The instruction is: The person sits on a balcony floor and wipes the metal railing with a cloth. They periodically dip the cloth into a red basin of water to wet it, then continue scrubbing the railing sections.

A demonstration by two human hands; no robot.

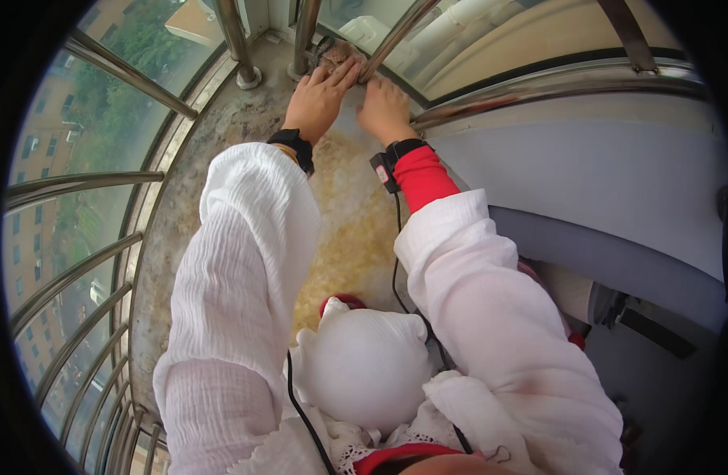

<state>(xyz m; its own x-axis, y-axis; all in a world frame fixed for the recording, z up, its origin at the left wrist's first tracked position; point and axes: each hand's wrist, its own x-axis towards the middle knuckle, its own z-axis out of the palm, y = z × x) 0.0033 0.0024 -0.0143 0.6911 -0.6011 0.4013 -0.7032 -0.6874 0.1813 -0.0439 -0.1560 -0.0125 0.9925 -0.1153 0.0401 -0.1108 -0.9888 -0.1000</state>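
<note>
Lying bunched at the far end of a stained ledge (pixel 344 229), a brown cloth (pixel 336 54) sits between an upright metal post (pixel 306 36) and a slanting metal bar (pixel 402 36); the left hand (pixel 316 99) stretches toward it palm down, its fingers extended and slightly apart, the foremost ones over the near edge of the cloth; how firmly they press, I cannot tell. The right hand (pixel 384 109) is just beside the left, near the lower end of the slanting bar; its fingers bend away from view, so I cannot tell whether they are clamped on the bar, on the cloth or on nothing. A black band (pixel 295 146) circles the left wrist; another black strap, with a small box (pixel 384 172) on it, circles the right, and a dark cable (pixel 396 253) hangs from that box; a red cuff (pixel 427 178) shows beyond the white right sleeve (pixel 490 293). Curved metal rails (pixel 87 180) line the left side, with trees (pixel 114 87) and buildings outside; a pale grey panel (pixel 585 182) fills the right, below a metal rail (pixel 554 93).
</note>
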